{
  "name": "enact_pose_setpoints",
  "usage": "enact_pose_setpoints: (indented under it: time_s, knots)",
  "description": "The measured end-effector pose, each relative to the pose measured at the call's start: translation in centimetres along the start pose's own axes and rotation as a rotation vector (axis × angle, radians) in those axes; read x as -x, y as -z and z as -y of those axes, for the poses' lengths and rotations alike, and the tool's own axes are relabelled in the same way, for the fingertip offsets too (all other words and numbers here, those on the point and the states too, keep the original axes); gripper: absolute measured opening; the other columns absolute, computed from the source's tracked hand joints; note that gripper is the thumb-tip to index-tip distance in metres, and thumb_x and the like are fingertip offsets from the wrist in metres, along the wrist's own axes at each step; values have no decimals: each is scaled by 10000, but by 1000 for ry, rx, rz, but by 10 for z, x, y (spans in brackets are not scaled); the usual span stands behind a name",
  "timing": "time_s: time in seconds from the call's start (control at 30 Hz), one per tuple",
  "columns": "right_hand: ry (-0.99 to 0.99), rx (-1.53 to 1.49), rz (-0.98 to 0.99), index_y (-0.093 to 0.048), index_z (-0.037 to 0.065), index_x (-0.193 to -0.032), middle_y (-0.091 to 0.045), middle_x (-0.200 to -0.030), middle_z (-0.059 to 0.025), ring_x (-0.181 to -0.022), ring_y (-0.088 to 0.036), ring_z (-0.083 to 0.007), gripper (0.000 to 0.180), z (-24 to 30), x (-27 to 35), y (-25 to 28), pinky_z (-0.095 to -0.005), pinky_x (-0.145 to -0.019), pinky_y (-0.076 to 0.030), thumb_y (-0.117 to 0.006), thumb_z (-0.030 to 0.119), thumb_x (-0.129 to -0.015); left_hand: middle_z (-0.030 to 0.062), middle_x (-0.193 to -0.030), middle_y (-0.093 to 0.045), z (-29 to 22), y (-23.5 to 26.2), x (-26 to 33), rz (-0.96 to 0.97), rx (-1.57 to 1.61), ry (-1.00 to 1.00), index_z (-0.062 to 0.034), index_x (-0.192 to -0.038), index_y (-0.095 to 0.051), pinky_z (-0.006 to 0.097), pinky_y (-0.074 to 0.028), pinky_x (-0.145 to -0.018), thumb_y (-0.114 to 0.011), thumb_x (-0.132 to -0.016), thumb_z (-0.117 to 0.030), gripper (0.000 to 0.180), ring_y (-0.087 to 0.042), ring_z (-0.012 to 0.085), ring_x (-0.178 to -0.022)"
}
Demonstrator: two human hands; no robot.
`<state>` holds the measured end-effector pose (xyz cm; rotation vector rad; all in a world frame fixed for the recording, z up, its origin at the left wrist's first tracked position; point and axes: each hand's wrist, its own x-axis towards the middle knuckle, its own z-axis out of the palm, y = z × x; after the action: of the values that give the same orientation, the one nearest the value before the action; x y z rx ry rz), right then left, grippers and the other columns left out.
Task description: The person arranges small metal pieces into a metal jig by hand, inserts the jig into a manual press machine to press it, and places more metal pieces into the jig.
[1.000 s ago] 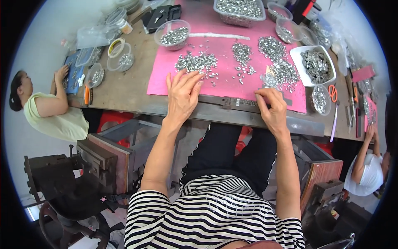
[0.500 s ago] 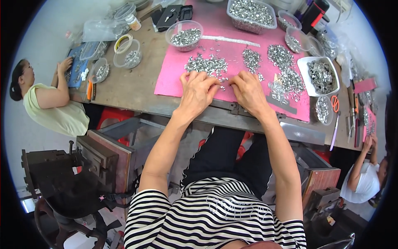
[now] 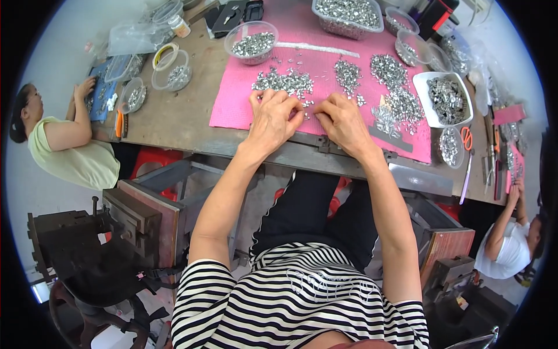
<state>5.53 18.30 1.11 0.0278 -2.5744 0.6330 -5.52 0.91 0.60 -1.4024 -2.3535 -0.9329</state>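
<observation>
My left hand (image 3: 271, 121) rests at the near part of a pink mat (image 3: 229, 107), its fingers curled and thumb pinched in. Just beyond it spreads a heap of small silver metal pieces (image 3: 290, 83). My right hand (image 3: 345, 123) faces it across a narrow gap, thumb and fingertips bent together. What either pinch holds is too small or hidden to make out. A few loose pieces lie between the hands. Beyond and right of my right hand are a smaller heap (image 3: 347, 75) and two larger heaps, one farther (image 3: 389, 71) and one nearer (image 3: 403, 108).
A clear bowl (image 3: 231, 45), a large tub (image 3: 379, 24) and a white dish (image 3: 423, 96), all with metal pieces, stand around the mat. Orange-handled scissors (image 3: 467, 137) lie right. A vise (image 3: 64, 232) juts out lower left. Co-workers sit left (image 3: 70, 148) and right (image 3: 504, 251).
The whole view has shifted slightly, moving the table up and left in the picture. Both hands stay close together at the near part of the mat, with small finger movements.
</observation>
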Motion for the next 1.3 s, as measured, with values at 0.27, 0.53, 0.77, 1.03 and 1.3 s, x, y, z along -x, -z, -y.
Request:
enact_pose_setpoints:
  time_s: [0.27,0.53,0.77,1.03,1.3]
  knots:
    - [-16,-39,-59,-712,22,-917,-615,-868,-137,-831,-620,-335,88,0,-1,-9,-438,-759,-494,-722,63,-840,-4,-842,-610,-1,-1,-2,-13,22,-47,-154,-935,-737,467,-317,-995,-762,-849,-182,94,-570,205,-910]
    - [-10,16,10,-656,4,-859,-615,-870,-152,-871,-615,-347,93,0,-8,-9,-452,-783,-467,-682,89,-831,11,-860,-617,2,3,-2,60,36,-17,-165,-940,-737,485,-311,-995,-743,-855,-167,85,-573,224,-932]
    - [-178,-133,-32,-653,-14,-912,-625,-847,-128,-779,-633,-263,73,-8,26,45,-360,-704,-494,-672,44,-872,4,-870,-633,-2,3,1,27,103,9,-169,-939,-740,474,-304,-1004,-737,-867,-171,72,-584,215,-941]
    - [-306,-96,-56,-614,-18,-950,-612,-892,-137,-828,-630,-295,76,-21,75,80,-385,-751,-490,-646,-7,-882,-8,-853,-643,-1,6,-1,65,12,-17,-166,-913,-742,505,-297,-1032,-750,-848,-182,67,-588,215,-943]
    - [-85,30,-77,-581,10,-945,-583,-954,-125,-901,-580,-315,153,0,90,67,-400,-809,-449,-663,-41,-826,6,-879,-660,2,14,-1,136,93,42,-136,-930,-726,468,-298,-1030,-737,-860,-167,77,-594,212,-939]
